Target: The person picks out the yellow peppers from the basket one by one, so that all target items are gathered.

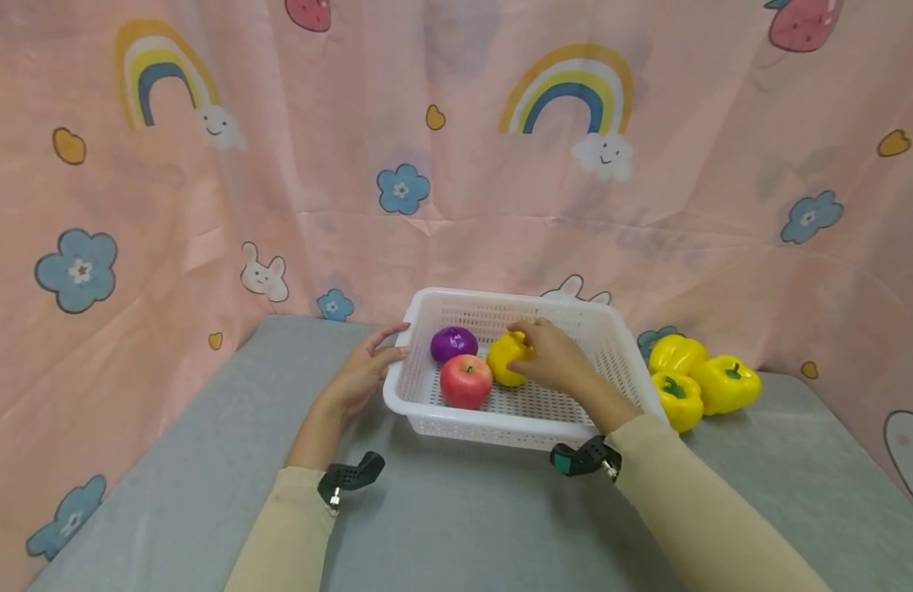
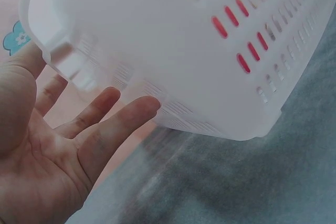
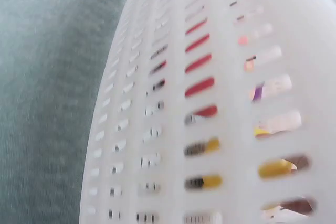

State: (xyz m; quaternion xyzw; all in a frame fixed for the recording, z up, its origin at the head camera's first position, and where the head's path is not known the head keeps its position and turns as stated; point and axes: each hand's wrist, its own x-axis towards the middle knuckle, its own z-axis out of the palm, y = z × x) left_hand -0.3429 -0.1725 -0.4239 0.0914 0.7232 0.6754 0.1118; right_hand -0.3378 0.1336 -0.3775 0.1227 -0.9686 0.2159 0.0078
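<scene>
A white plastic basket [image 1: 501,421] with slotted walls stands on the grey table. Inside it are a red apple [image 1: 466,381], a shiny round purple item [image 1: 454,344] that looks like an onion, and a rounded yellow fruit [image 1: 505,359]. My right hand [image 1: 556,358] reaches over the basket and grips the yellow fruit between thumb and fingers. At the left end, my left hand [image 1: 362,370] touches the basket's rim and side with loosely extended fingers [image 2: 118,124]. In the right wrist view only the slotted wall [image 3: 173,98] shows, hiding the hand's grasp.
Several yellow bell peppers [image 1: 726,384] are heaped on the table just right of the basket. A pink patterned curtain [image 1: 471,247] hangs behind and around the grey table [image 1: 442,510]. Each wrist wears a black camera mount [image 1: 351,477].
</scene>
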